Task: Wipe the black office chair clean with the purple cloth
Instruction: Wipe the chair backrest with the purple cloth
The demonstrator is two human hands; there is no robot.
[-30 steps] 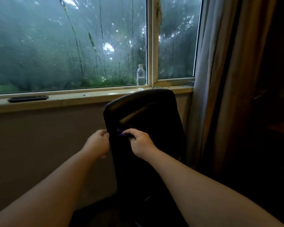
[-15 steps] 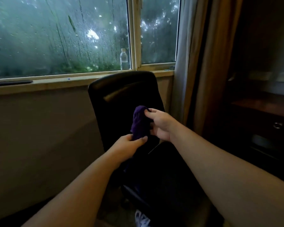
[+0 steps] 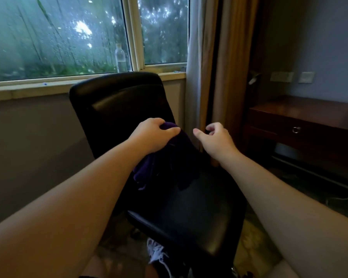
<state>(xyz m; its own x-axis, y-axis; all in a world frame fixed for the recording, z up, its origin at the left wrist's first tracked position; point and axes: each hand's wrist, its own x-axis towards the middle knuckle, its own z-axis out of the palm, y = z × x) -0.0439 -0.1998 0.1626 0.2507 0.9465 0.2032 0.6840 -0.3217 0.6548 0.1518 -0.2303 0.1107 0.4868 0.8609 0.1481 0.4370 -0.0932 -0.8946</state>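
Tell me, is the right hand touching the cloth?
Apart. The head view shows the right hand open, with curtain showing between it and the cloth the left hand grips.

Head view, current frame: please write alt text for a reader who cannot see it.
A person's left hand grips a purple cloth in front of the backrest of a black office chair, while the right hand hovers empty beside it, fingers loosely curled. Behind the chair, a water bottle stands on the sill of a rain-streaked window.

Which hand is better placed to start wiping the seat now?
Left. The left hand already grips the purple cloth, which hangs just above the chair seat; the right hand is empty and half open beside it.
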